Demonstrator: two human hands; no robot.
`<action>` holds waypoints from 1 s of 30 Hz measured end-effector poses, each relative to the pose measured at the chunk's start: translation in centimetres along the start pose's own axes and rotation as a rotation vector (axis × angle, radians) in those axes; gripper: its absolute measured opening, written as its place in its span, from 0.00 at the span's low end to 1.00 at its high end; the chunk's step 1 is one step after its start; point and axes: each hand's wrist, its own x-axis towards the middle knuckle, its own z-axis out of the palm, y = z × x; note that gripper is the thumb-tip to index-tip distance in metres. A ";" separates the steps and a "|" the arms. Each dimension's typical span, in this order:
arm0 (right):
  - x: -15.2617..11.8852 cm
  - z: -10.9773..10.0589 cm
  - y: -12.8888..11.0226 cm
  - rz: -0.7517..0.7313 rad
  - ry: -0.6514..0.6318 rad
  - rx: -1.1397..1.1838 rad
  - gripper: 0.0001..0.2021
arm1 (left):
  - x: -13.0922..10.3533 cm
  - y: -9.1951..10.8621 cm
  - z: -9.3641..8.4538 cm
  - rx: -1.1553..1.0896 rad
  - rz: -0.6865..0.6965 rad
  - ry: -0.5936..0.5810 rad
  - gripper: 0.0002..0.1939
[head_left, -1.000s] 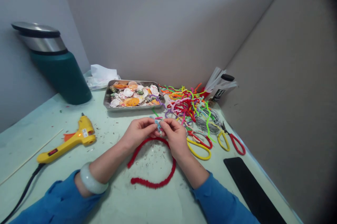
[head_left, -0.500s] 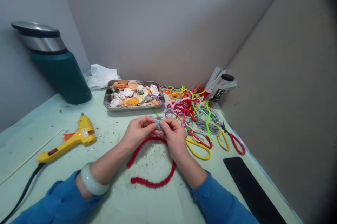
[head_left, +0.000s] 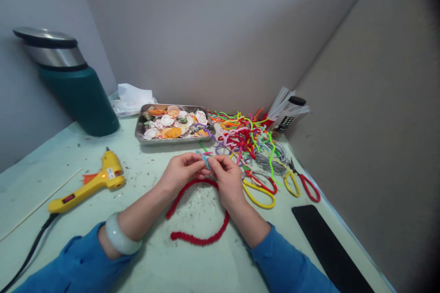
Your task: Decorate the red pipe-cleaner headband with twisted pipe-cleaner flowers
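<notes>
Between the fingertips of both hands is a small piece of light blue pipe cleaner (head_left: 205,161), bunched up and mostly covered by the fingers. My left hand (head_left: 182,170) pinches it from the left. From the other side, the thumb and fingers of my right hand (head_left: 227,176) close on it. Under the hands a thick red pipe cleaner (head_left: 201,240) lies on the table, curved into an open ring; my right hand hides part of it.
A yellow glue gun (head_left: 92,185) lies left, near a green bottle (head_left: 80,100). Behind the hands stand a metal tray (head_left: 173,141) of shells and a tangle of coloured pipe cleaners (head_left: 240,139). Red-and-yellow scissors (head_left: 259,194) and a black strip (head_left: 326,242) lie right.
Both hands stay in nearly the same place, with the fingers shifting slightly around the light blue pipe cleaner. Nothing else has visibly moved.
</notes>
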 end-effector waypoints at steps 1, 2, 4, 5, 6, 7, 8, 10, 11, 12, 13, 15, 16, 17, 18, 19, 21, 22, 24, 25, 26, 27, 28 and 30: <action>0.0 0.0 0.0 -0.003 0.003 -0.011 0.06 | 0.0 0.0 0.0 0.002 -0.013 0.002 0.14; 0.0 0.0 0.0 -0.007 0.006 -0.023 0.06 | 0.0 0.0 -0.1 0.012 -0.023 0.004 0.13; 0.0 0.0 0.0 -0.019 0.008 -0.049 0.06 | 0.0 0.2 -0.2 0.047 -0.034 -0.001 0.13; 0.0 0.0 0.0 -0.027 0.008 -0.059 0.06 | 0.0 0.2 -0.2 0.062 -0.034 -0.008 0.13; 0.0 0.0 0.0 -0.038 0.007 -0.070 0.05 | 0.0 0.3 -0.2 0.072 -0.032 -0.019 0.13; 0.0 -0.1 0.0 -0.052 0.009 -0.080 0.05 | -0.1 0.3 -0.2 0.077 -0.027 -0.032 0.13; 0.0 -0.1 0.0 -0.066 0.010 -0.088 0.05 | -0.1 0.3 -0.2 0.079 -0.019 -0.046 0.13; 0.0 -0.1 0.0 -0.090 0.013 -0.092 0.06 | -0.1 0.3 -0.1 0.072 0.003 -0.068 0.13; 0.0 -0.1 0.0 -0.095 0.014 -0.088 0.06 | 0.0 0.2 -0.1 0.066 0.014 -0.075 0.13; 0.0 -0.1 0.0 -0.094 0.015 -0.081 0.06 | 0.0 0.2 -0.1 0.061 0.022 -0.077 0.12; -0.1 -0.1 0.0 -0.089 0.014 -0.073 0.06 | 0.1 0.1 -0.1 0.058 0.028 -0.073 0.12; -0.1 0.0 0.1 -0.079 0.014 -0.065 0.06 | 0.1 0.0 -0.1 0.066 0.032 -0.060 0.12; -0.2 0.1 0.0 -0.077 0.013 -0.068 0.06 | 0.2 0.0 -0.1 0.076 0.031 -0.056 0.11; -0.2 0.1 0.0 -0.077 0.008 -0.072 0.06 | 0.2 0.0 -0.1 0.085 0.030 -0.056 0.11; -0.2 0.2 -0.1 -0.078 -0.002 -0.074 0.07 | 0.1 0.0 0.0 0.090 0.032 -0.059 0.11; -0.3 0.2 -0.1 -0.076 -0.016 -0.069 0.07 | 0.1 0.0 0.0 0.091 0.035 -0.064 0.12; -0.4 0.2 -0.3 -0.068 -0.039 -0.049 0.09 | 0.0 0.2 -0.1 0.079 0.044 -0.067 0.12; -0.4 0.1 -0.4 -0.069 -0.042 -0.044 0.10 | 0.0 0.3 -0.1 0.066 0.049 -0.060 0.12; -0.6 0.0 -0.5 -0.084 -0.038 -0.070 0.11 | 0.0 0.5 -0.3 0.027 0.061 -0.036 0.12; -0.7 -0.1 -0.5 -0.087 -0.041 -0.099 0.14 | 0.0 0.5 -0.5 0.002 0.066 -0.027 0.11; -0.7 -0.1 -0.4 -0.083 -0.052 -0.129 0.16 | 0.1 0.6 -0.6 -0.024 0.072 -0.024 0.11; -0.8 -0.2 -0.4 -0.069 -0.072 -0.154 0.19 | 0.1 0.6 -0.7 -0.049 0.075 -0.031 0.11; -0.8 -0.2 -0.2 -0.050 -0.097 -0.169 0.21 | 0.1 0.7 -0.8 -0.071 0.077 -0.043 0.11; -0.7 -0.2 -0.1 -0.002 -0.149 -0.158 0.21 | 0.1 0.7 -0.8 -0.101 0.071 -0.068 0.11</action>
